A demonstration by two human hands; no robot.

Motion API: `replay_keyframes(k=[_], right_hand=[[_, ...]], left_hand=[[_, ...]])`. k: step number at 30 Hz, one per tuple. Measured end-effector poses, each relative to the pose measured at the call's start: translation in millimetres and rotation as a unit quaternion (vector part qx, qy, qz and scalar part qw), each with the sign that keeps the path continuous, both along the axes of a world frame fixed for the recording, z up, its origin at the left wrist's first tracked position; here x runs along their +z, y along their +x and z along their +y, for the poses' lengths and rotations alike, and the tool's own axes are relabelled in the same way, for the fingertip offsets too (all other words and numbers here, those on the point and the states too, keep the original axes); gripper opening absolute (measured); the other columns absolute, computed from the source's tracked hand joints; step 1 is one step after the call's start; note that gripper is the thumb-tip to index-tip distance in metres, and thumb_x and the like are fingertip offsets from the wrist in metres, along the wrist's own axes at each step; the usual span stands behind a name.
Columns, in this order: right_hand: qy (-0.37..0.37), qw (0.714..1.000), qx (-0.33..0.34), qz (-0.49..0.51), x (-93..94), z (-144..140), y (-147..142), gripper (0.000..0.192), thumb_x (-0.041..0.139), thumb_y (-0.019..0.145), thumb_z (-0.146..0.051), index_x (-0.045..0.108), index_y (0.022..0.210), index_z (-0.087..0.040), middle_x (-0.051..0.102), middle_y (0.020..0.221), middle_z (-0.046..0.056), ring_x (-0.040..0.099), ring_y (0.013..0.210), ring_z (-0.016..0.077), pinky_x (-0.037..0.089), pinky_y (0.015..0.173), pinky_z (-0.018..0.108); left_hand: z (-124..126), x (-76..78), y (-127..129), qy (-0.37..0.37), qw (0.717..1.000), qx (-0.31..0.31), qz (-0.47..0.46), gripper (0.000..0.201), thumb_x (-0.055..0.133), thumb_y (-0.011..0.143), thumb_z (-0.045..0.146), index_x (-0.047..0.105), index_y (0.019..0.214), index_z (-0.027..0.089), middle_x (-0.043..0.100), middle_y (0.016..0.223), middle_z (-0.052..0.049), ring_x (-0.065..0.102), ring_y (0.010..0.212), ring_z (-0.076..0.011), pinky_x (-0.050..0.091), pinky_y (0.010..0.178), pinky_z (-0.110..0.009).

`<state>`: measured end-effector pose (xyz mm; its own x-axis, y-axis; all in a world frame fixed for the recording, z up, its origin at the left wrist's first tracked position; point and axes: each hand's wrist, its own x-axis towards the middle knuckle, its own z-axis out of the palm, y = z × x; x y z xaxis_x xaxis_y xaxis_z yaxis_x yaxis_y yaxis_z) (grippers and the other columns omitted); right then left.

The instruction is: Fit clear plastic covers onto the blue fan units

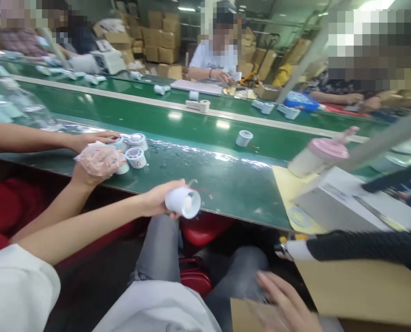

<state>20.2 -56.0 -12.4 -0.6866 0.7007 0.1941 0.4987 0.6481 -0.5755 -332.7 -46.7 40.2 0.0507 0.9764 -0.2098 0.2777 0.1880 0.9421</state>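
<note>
My left hand (160, 199) is closed around a white plastic cylinder (176, 201) at the table's near edge. The cylinder's open end faces right, and a rounded white piece shows inside it. Thin wires (201, 189) stick out just behind. At the lower right, over an open cardboard box (240, 316), my right hand (288, 302) has its fingers stretched out; it is partly blurred. I see nothing clearly held in it, and the box's contents are hidden.
To my left, a co-worker's hands (96, 154) touch several white cylinders (136, 157) and a pinkish plastic bag. One wired cylinder (244, 138) lies on the green conveyor (139, 113). A pink-lidded cup (318, 154), white box (357, 198) and black-sleeved tool (364, 249) stand right.
</note>
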Motion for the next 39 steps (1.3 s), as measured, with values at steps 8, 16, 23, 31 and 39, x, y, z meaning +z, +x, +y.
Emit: replay_keyframes(k=[8, 16, 23, 31, 39], right_hand=[[0.109, 0.989, -0.092, -0.036, 18.0, 14.1, -38.0, 0.043, 0.06, 0.08, -0.022, 0.059, 0.123, -0.028, 0.051, 0.129, 0.014, 0.055, 0.104, 0.0336, 0.054, 0.08, 0.049], [-0.17, 0.978, -0.094, 0.077, 16.6, 8.1, -27.3, 0.006, 0.067, 0.079, -0.024, 0.064, 0.074, -0.022, 0.058, 0.117, 0.008, 0.056, 0.108, 0.0253, 0.048, 0.092, 0.041], [-0.252, 0.937, -0.17, 0.171, 20.5, 10.7, -28.4, 0.024, 0.06, 0.083, -0.033, 0.068, 0.063, -0.021, 0.063, 0.107, 0.008, 0.062, 0.097, 0.0235, 0.052, 0.076, 0.032], [-0.387, 0.849, -0.185, 0.308, 13.1, 20.5, -22.1, 0.027, 0.071, 0.073, -0.038, 0.066, 0.053, -0.021, 0.072, 0.094, 0.008, 0.067, 0.093, 0.0256, 0.056, 0.076, 0.037], [-0.14, 0.971, -0.037, 0.188, 10.3, 6.2, -16.3, 0.039, 0.077, 0.072, -0.02, 0.065, 0.109, -0.025, 0.06, 0.129, 0.01, 0.057, 0.119, 0.0275, 0.047, 0.101, 0.042]], left_hand=[[21.3, -8.3, 103.6, -0.051, 0.926, -0.375, -0.001, 0.023, 0.047, 0.086, 0.032, 0.065, 0.088, 0.017, 0.063, 0.086, -0.003, 0.058, 0.073, -0.0147, 0.046, 0.061, -0.023], [11.5, -13.3, 115.7, 0.089, 0.96, -0.233, 0.129, 0.029, 0.064, 0.079, 0.036, 0.061, 0.103, 0.02, 0.061, 0.099, -0.004, 0.058, 0.089, -0.0189, 0.045, 0.08, -0.03], [3.2, -46.9, 111.0, 0.156, 0.965, -0.194, 0.08, 0.058, 0.082, 0.056, 0.048, 0.067, 0.107, 0.026, 0.05, 0.107, -0.008, 0.054, 0.103, -0.0249, 0.05, 0.083, -0.037], [-3.8, -55.0, 113.7, -0.002, 0.963, -0.24, -0.122, 0.067, 0.079, 0.066, 0.028, 0.053, 0.128, 0.025, 0.058, 0.124, -0.009, 0.062, 0.103, -0.0225, 0.054, 0.086, -0.036], [-17.8, -42.2, 110.1, -0.126, 0.948, -0.167, -0.24, 0.067, 0.076, 0.071, 0.027, 0.045, 0.131, 0.024, 0.06, 0.119, -0.01, 0.065, 0.078, -0.0149, 0.055, 0.067, -0.029]])
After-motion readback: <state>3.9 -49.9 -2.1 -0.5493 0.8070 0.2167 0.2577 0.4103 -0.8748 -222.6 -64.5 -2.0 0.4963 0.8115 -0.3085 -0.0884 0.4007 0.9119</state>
